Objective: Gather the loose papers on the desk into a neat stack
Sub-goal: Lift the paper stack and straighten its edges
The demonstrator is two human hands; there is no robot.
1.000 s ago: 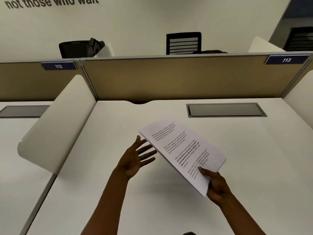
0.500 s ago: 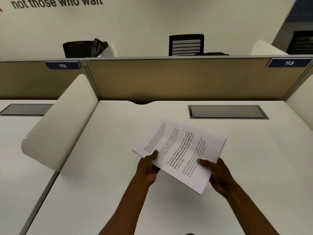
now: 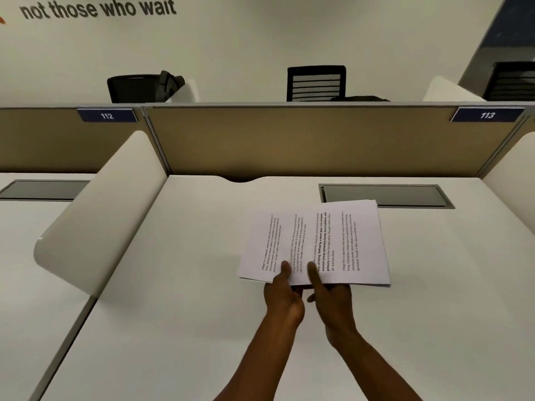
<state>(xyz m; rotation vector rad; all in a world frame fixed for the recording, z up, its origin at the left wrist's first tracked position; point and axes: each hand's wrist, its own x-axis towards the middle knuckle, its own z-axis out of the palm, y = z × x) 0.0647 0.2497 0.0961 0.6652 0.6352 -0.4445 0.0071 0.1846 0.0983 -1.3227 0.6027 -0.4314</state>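
Held above the plain white desk (image 3: 179, 299): white printed paper sheets (image 3: 315, 241), gathered together. Left hand (image 3: 285, 296) and right hand (image 3: 333, 296), side by side, pinching the near edge, thumbs on top, sheets extending away toward the grey cable hatch (image 3: 385, 196).

White papers (image 3: 315, 244) printed with black text, one passage in bold, over a white counter (image 3: 179, 314); a tan partition (image 3: 304, 140) carries navy plates (image 3: 487, 114) numbered in white

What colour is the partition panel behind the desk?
Tan-brown partition panel with a grey top rail, best in the head view.
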